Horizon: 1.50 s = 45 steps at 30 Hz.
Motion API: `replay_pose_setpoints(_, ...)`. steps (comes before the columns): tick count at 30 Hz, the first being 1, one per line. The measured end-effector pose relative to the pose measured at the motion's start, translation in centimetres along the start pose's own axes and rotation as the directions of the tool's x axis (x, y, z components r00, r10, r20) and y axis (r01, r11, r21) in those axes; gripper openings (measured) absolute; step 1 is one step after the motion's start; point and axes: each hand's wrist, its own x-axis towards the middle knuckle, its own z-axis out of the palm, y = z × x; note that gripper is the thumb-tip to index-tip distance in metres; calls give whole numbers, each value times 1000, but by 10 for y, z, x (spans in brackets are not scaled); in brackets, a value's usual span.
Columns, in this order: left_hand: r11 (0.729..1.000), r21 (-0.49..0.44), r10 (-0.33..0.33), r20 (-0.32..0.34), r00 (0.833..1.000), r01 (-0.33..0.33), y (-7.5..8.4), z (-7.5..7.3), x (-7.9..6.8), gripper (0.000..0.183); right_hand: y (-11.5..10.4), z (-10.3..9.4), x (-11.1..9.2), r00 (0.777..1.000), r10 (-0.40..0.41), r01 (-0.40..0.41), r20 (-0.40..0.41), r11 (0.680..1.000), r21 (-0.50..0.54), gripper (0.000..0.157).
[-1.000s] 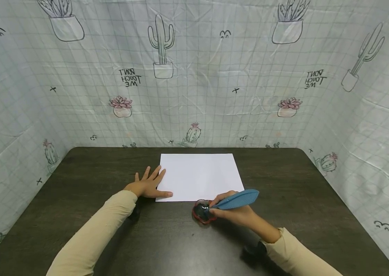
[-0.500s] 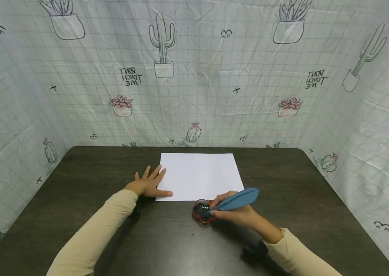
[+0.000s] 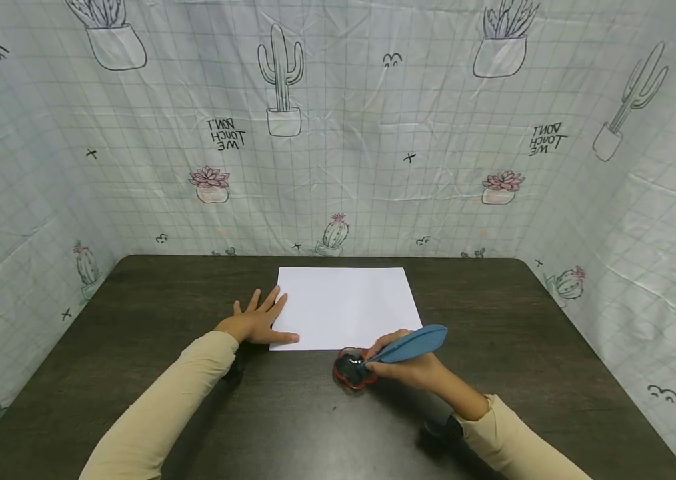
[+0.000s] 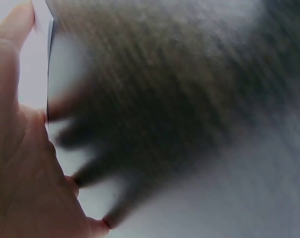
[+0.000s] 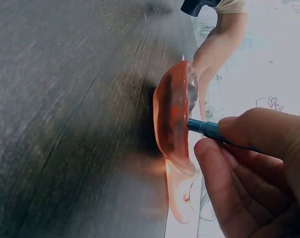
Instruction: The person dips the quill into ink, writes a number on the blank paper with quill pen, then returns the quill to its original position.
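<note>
My right hand (image 3: 407,365) pinches a blue feather-shaped pen (image 3: 417,344) between thumb and fingers. The pen's lower end dips inside a small scalloped bowl (image 3: 338,379), see-through with a red edge and dark contents. Seen from the side in the right wrist view, the pen's barrel (image 5: 203,127) passes over the rim of the reddish bowl (image 5: 170,114). With fingers spread, my left hand (image 3: 257,325) lies across the left edge of a white sheet of paper (image 3: 347,303); its thumb rests on the sheet's lower left corner.
The dark wooden table (image 3: 290,433) carries everything. Behind and on both sides hangs a pale gridded cloth (image 3: 350,187) with cactus drawings. A black device (image 3: 441,432) sits under the right wrist. The bowl stands just in front of the paper's near edge.
The pen's feather end has shifted slightly to the left and away, its lower end staying in the bowl. My left hand and the paper have kept their places.
</note>
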Motion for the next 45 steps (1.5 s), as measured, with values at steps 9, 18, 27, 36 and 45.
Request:
replay_pose_setpoints(9, 1000, 6, -14, 28, 1000, 14, 5, -6, -9, 111, -5, -6, 9, 995, 91, -92, -46, 996, -11, 5)
replay_pose_setpoints(18, 1000, 0, -13, 15, 1000, 13, 12, -15, -20, 104, -6, -24, 47, 982, 138, -135, -129, 990, 30, 10)
replay_pose_setpoints(27, 1000, 1, -18, 38, 999, 18, 13, -14, -22, 107, 10, -36, 83, 897, 345, -321, -274, 938, 130, 20)
replay_pose_setpoints(36, 1000, 4, -8, 10, 1000, 8, 15, -14, -21, 102, 28, -41, 106, 825, 425, -430, -373, 900, 75, 21)
replay_pose_setpoints(45, 1000, 9, -10, 4, 1000, 10, 13, -12, -17, 104, 45, -44, 115, 709, 534, -564, -461, 822, 84, 16)
